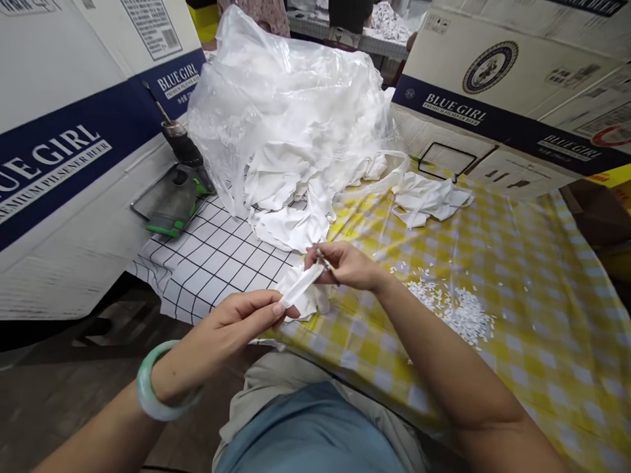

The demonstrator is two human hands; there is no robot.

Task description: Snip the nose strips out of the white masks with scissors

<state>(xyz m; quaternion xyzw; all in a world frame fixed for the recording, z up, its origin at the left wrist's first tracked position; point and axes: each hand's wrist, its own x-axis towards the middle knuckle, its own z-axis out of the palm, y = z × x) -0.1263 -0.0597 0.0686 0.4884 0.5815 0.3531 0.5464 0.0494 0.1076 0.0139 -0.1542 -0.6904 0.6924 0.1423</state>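
My left hand [251, 314] pinches one end of a narrow white fabric strip [302, 284] between thumb and fingers. The strip's other end reaches my right hand [351, 264], whose fingers are closed around small metal scissors [325, 261]; the blades lie against the strip, and the handles are mostly hidden by the palm. Under both hands a crumpled piece of white fabric [313, 303] hangs at the table edge. Just beyond, more white fabric [290, 226] spills from a large clear plastic bag [296, 85].
Small white clippings [463, 314] are heaped on the yellow checked tablecloth [537, 263], right of my forearm. A white fabric bundle [431, 197] lies behind them. At left, a power drill [180, 190] stands by a large carton [64, 164]. Another carton [497, 105] is at back right.
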